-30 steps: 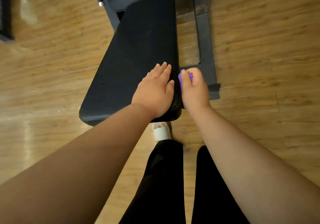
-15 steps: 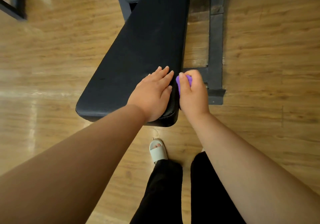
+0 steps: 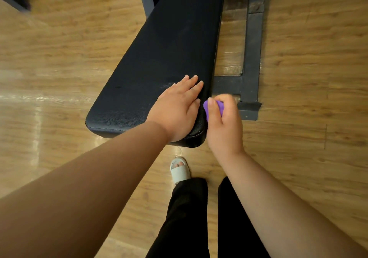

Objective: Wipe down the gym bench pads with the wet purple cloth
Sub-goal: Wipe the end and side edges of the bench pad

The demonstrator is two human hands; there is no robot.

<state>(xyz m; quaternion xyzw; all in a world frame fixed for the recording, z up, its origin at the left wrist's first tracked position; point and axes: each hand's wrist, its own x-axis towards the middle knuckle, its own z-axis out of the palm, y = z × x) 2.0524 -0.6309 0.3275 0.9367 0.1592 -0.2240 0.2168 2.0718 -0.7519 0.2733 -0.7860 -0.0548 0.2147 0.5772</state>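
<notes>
The purple cloth (image 3: pixel 220 107) is held bunched in the curled right hand (image 3: pixel 225 128), against the bench pad's (image 3: pixel 165 58) right edge near frame centre. The left hand (image 3: pixel 177 110) is laid flat, fingers straight, on the pad. Being soft, light and wet, the cloth is judged best gripped wadded.

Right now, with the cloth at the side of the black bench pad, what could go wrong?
1. The right hand holds the bunched purple cloth in a tight wad, so it may touch only a thin strip of the black textured bench pad and miss spots.
2. The left hand lies flat on the pad's near corner; that patch could stay unwiped.
3. Drips might wet the glossy wooden floor near the pale open-toed sandal, a slip risk.
</notes>
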